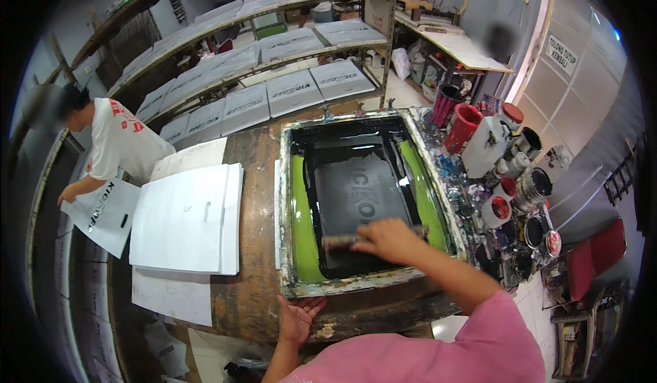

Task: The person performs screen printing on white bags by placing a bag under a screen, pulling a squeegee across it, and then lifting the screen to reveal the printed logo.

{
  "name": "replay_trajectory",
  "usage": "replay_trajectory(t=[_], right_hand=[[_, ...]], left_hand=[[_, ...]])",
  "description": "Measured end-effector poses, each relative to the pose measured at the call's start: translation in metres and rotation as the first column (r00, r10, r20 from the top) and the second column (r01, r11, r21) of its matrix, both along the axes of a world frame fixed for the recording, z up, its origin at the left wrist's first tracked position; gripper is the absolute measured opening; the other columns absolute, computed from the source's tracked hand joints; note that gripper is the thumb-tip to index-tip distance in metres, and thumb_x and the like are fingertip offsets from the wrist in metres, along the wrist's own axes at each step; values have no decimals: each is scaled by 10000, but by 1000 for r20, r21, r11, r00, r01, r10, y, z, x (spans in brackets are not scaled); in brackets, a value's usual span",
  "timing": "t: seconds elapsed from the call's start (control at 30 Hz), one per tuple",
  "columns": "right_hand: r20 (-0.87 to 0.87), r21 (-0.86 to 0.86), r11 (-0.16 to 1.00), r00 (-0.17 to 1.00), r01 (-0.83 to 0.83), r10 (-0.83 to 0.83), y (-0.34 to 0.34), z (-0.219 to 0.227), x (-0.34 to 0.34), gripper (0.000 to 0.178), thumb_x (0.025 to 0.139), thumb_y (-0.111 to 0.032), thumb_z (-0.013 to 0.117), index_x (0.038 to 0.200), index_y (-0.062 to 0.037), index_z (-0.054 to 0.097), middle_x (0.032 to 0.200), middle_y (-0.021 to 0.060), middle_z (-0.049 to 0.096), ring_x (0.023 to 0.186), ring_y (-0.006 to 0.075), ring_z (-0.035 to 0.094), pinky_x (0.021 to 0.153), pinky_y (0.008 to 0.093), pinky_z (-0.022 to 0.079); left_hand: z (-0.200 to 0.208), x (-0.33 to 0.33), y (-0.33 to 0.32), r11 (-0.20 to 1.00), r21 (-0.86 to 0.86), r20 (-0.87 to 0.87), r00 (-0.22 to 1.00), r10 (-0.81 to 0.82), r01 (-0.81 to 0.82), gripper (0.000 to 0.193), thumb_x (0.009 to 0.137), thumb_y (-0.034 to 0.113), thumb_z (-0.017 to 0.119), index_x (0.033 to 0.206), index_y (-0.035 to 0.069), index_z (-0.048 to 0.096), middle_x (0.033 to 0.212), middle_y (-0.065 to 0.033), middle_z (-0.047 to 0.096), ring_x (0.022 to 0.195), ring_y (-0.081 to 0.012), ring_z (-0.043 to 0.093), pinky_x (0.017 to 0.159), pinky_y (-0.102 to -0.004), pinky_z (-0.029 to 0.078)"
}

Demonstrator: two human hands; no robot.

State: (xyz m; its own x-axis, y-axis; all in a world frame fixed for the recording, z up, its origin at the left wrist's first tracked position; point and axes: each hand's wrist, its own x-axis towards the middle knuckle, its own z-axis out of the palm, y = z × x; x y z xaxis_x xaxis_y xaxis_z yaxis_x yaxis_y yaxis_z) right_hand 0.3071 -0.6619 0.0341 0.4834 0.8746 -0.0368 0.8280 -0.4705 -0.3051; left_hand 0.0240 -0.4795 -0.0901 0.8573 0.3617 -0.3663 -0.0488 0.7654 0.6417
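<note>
wearing a pink shirt [445, 349], pinching a squeegee [338, 241] under the right hand [389, 238], spreading the left hand [298, 319] palm-up beside the screen frame [356, 284], possibly risking streaked black ink [345, 271] by pressing unevenly.

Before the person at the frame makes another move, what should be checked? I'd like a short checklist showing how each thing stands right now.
1. Right hand gripping the scraper: ok, fingers wrapped over its handle.
2. Left hand touching the frame: cannot tell; it is open at the near edge, but contact is unclear.
3. Black ink inside the frame: ok, some lies on the near side of the scraper.
4. Stack of white bags apart from the frame: ok, bare table lies between them.
5. Co-worker's hand away from the frame: ok, it holds a printed bag at far left.
</note>
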Motion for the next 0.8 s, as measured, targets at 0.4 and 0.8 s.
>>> replay_trajectory(t=[0.4,0.8], right_hand=[[508,453,890,805,54,-307,-6,123,-69,365,874,-416,711,1023,-86,670,925,101,603,916,302,584,960,500,380],[568,586,808,741,-57,-360,31,214,3,416,931,-438,638,833,-41,713,789,137,681,832,314,654,904,496,411]], left_hand=[[133,34,25,973,229,564,811,-156,27,844,993,761,434,1466,71,543,1472,-217,582,1422,-449,482,1210,-630,347],[31,73,-3,-416,685,-503,801,325,599,1082,946,854,322,1667,50,246,1707,-337,110,1601,-492,-8,1136,-786,-158]])
